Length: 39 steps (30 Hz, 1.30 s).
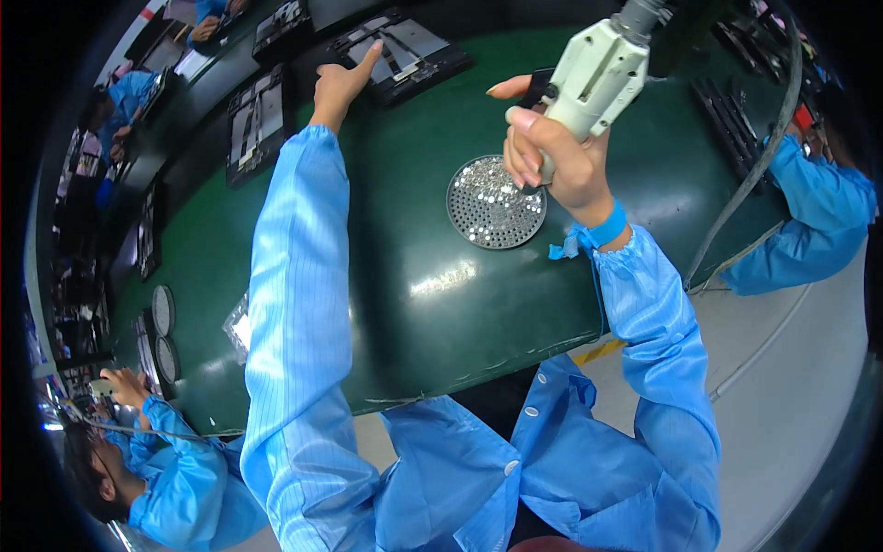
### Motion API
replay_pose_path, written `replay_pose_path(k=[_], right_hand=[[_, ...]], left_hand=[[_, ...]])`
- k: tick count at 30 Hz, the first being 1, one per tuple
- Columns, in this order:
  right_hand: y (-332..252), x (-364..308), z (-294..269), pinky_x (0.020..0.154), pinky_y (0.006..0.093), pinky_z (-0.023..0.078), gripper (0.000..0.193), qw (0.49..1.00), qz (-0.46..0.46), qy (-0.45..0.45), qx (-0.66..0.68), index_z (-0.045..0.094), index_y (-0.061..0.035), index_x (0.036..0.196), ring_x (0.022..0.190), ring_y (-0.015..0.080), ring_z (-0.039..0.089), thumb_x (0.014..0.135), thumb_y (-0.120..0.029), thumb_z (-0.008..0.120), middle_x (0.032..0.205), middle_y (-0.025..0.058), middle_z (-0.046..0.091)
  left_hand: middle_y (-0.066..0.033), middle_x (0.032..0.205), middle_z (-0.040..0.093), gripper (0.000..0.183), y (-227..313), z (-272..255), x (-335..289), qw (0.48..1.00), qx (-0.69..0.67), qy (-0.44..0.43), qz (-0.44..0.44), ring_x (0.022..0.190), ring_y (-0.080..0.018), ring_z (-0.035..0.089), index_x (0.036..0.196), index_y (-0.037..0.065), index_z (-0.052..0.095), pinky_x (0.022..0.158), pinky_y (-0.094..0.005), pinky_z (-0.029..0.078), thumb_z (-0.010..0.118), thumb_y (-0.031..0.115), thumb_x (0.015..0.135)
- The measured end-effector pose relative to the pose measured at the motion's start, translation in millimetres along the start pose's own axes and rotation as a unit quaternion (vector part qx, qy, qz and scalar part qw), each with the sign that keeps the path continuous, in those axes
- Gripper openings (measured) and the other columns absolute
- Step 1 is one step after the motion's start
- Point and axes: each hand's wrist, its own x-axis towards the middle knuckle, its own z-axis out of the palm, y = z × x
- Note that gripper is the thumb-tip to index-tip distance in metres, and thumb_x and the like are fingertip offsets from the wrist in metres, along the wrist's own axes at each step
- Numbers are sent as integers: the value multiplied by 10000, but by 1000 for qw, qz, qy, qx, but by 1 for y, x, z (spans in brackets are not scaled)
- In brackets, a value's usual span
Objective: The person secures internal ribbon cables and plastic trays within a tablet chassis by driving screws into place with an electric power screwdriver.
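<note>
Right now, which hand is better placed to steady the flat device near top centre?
Probably your left hand: it's at the left edge of the flat device, while your right hand, farther away, holds a pale tool.

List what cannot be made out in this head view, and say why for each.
Head view, upper end of the pale green tool: cut off by the top edge.
Head view, part of the round tray: hidden behind the right hand.
Head view, exact shapes of the silver pieces: too small.
Head view, what lies under the left hand: hidden by it.
</note>
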Motion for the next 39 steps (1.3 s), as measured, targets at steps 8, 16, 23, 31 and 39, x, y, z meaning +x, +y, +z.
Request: replay_pose_path(k=[8, 16, 23, 31, 39], right_hand=[[4, -1, -12, 409, 226, 403, 193, 999, 13, 18, 45, 658, 28, 1044, 452, 54, 508, 861, -29, 659, 603, 14, 577], [9, -1, -21, 403, 238, 397, 191, 998, 1, 27, 60, 645, 57, 1043, 427, 63, 484, 865, -8, 622, 537, 16, 528], [4, 1, -15, 390, 245, 404, 180, 999, -14, 21, 45, 652, 65, 1021, 404, 72, 484, 865, -17, 619, 532, 22, 527], [7, -4, -1, 422, 290, 374, 392, 999, 16, 21, -18, 502, 108, 1236, 413, 91, 363, 947, -156, 492, 550, -15, 362], [7, -3, -11, 431, 283, 367, 385, 1000, -19, 2, 23, 532, 139, 1192, 421, 98, 367, 922, -134, 507, 540, 3, 371]], left_hand=[[-252, 1436, 472, 1069, 24, 39, 42, 979, -77, -162, -100, 1340, -383, 453, 1406, -80, 444, 1125, -420, 336, 855, 564, 658], [-194, 1013, 640, 473, 7, 5, 36, 969, -244, -3, -28, 844, -240, 603, 1031, -124, 581, 723, -401, 532, 776, 267, 850], [-159, 1306, 575, 653, -33, -127, -160, 954, -298, 0, 25, 1092, -164, 590, 1531, 21, 281, 911, -276, 485, 605, 197, 992], [-195, 1543, 359, 597, -78, -134, -303, 967, -241, -55, -56, 1413, -238, 351, 1536, 39, 278, 1141, -319, 270, 530, 175, 1012], [-248, 1444, 461, 652, -53, -120, -336, 962, -260, -81, 39, 1322, -257, 453, 1529, -38, 205, 1096, -321, 328, 526, 209, 1017]])
